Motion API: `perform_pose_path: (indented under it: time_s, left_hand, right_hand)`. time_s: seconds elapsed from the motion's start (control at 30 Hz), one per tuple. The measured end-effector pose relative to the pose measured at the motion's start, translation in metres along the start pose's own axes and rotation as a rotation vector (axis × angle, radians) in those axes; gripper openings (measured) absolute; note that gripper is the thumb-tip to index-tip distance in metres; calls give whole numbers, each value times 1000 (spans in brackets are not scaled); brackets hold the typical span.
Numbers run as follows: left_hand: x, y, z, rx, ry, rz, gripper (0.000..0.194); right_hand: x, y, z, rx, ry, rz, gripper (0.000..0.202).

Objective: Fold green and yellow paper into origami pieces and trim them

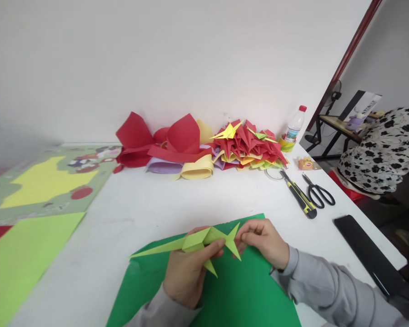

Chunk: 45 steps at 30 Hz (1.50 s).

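Note:
A folded light-green paper figure [196, 241] with long thin points is held above a dark green sheet [238, 295] on the white table. My left hand [191, 268] grips its middle, the thumb pressed on top and the fingers behind. At the figure's right end, my right hand [261, 240] has thumb and fingers closed around or against the forked tips; the contact is partly hidden.
Red, purple and yellow paper shapes [184, 136] and piled folded figures [248, 147] line the wall. Rightward are a bottle [295, 125], cutter [301, 197], scissors [316, 190] and a black object [368, 254]. Light-green paper [37, 254] lies left.

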<state>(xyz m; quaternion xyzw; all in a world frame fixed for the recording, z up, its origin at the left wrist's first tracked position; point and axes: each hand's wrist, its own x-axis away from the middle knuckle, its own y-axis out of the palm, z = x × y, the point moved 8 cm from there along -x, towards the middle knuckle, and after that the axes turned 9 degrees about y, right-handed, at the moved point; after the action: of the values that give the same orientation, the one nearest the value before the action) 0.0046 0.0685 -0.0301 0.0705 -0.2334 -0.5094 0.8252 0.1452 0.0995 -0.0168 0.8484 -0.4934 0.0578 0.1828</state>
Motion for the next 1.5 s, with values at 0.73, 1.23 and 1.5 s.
perform_pose_path:
  time_s: [0.73,1.23,1.5]
  left_hand:
    - [20,22,8,205,-114,-322,59]
    - [8,12,18,-288,406,-400,16]
    - [8,10,6,-91,152,-325,17]
  right_hand:
    - [38,11,-43,806,-774,257,25]
    - [24,2,-36,354,-473,209,11]
    - [38,9,-50,560,-687,268,11]
